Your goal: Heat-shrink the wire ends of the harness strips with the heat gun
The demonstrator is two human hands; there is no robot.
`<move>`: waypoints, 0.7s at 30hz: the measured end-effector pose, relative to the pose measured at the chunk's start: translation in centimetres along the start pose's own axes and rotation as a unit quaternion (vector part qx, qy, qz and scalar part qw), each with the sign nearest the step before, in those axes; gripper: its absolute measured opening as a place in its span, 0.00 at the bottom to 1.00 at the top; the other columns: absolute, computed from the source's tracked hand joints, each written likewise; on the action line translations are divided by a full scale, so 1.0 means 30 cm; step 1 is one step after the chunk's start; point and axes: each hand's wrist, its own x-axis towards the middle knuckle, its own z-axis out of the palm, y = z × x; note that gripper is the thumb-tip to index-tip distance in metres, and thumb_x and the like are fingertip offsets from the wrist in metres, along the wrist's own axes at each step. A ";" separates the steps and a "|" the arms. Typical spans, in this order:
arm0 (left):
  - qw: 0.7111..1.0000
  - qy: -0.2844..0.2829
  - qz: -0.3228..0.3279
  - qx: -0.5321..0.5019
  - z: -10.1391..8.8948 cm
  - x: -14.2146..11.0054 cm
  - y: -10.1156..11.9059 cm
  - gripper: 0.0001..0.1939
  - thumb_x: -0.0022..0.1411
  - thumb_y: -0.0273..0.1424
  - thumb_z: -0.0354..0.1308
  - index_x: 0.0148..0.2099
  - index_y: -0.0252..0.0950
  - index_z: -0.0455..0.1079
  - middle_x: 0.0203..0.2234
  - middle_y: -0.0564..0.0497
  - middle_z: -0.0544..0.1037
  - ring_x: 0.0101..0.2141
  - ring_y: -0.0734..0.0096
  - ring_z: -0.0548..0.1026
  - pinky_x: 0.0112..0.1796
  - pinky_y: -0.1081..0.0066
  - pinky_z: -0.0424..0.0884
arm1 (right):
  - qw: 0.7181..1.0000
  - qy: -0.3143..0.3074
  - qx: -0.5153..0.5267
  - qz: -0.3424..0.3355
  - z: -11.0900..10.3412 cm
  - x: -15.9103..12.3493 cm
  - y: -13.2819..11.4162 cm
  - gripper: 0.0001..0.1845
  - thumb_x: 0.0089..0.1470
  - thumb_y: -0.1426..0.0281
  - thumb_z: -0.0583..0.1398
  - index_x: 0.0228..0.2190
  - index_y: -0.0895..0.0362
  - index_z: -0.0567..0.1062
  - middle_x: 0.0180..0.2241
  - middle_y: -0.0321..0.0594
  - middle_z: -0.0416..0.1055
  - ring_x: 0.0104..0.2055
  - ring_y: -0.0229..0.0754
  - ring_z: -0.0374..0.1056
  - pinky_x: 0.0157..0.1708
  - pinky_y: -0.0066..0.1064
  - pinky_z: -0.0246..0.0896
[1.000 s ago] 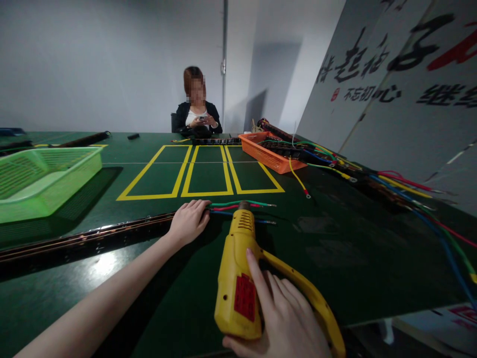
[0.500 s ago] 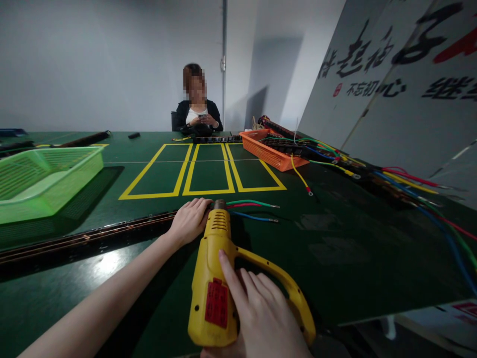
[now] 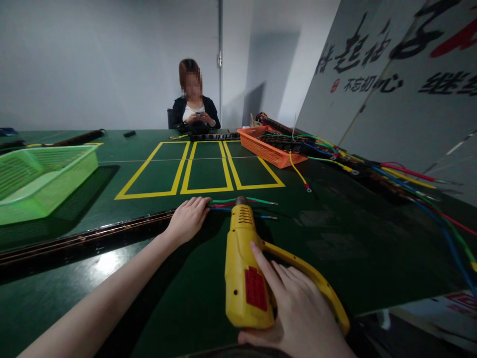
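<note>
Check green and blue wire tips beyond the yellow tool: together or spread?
Spread: green wire and blue wire end apart, table between.

A workshop, apparently for wiring or electrical assembly.
The green worktable [image 3: 376,268] shows it: taped yellow rectangles [image 3: 206,191] on its top, a green basket [image 3: 63,179] at its left, an orange basket [image 3: 268,151] towards its far side, lug-ended cables [image 3: 444,233] along its right, a long black strip [image 3: 85,243] and yellow heat gun [image 3: 244,278] at its near side.

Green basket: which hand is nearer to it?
Left. The left hand, at the end of the strip, is right of the basket; the right hand, on the heat gun, is farther right.
</note>
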 end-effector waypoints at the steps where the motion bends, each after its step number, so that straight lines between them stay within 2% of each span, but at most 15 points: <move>1: 1.000 -0.002 0.000 -0.003 0.000 0.000 0.000 0.19 0.69 0.34 0.38 0.56 0.31 0.60 0.45 0.44 0.73 0.46 0.61 0.70 0.43 0.62 0.67 | 1.000 0.000 -0.009 0.011 -0.005 -0.004 0.015 0.71 0.29 0.40 0.65 0.64 0.55 0.38 0.42 0.44 0.71 0.39 0.51 0.69 0.38 0.39 0.65; 5: 1.000 -0.007 -0.003 -0.012 -0.002 -0.001 -0.001 0.20 0.69 0.35 0.38 0.57 0.31 0.60 0.46 0.45 0.73 0.45 0.62 0.70 0.44 0.63 0.67 | 0.997 0.014 -0.046 0.053 -0.025 -0.020 0.057 0.70 0.31 0.43 0.67 0.64 0.54 0.37 0.50 0.45 0.68 0.42 0.51 0.68 0.40 0.39 0.65; 9: 1.000 -0.008 -0.005 -0.015 -0.003 -0.002 0.001 0.20 0.70 0.35 0.38 0.58 0.31 0.59 0.46 0.45 0.73 0.45 0.63 0.70 0.43 0.63 0.68 | 0.994 0.018 -0.064 0.084 -0.039 -0.029 0.064 0.71 0.30 0.46 0.69 0.64 0.53 0.36 0.56 0.44 0.62 0.46 0.52 0.67 0.43 0.40 0.64; 16: 1.000 -0.008 -0.010 -0.011 -0.004 0.001 0.010 0.21 0.69 0.35 0.38 0.58 0.32 0.59 0.47 0.45 0.73 0.46 0.62 0.70 0.45 0.63 0.67 | 0.995 0.036 -0.067 0.063 -0.006 -0.026 0.043 0.69 0.34 0.45 0.67 0.64 0.58 0.36 0.52 0.49 0.66 0.43 0.52 0.68 0.40 0.41 0.65; 21: 1.000 0.000 -0.011 0.003 -0.004 0.003 0.015 0.20 0.69 0.34 0.38 0.58 0.32 0.60 0.46 0.45 0.73 0.46 0.60 0.70 0.43 0.62 0.67 | 0.997 0.043 -0.036 0.055 0.028 -0.006 -0.025 0.70 0.32 0.45 0.67 0.64 0.59 0.37 0.46 0.50 0.69 0.40 0.52 0.68 0.40 0.41 0.65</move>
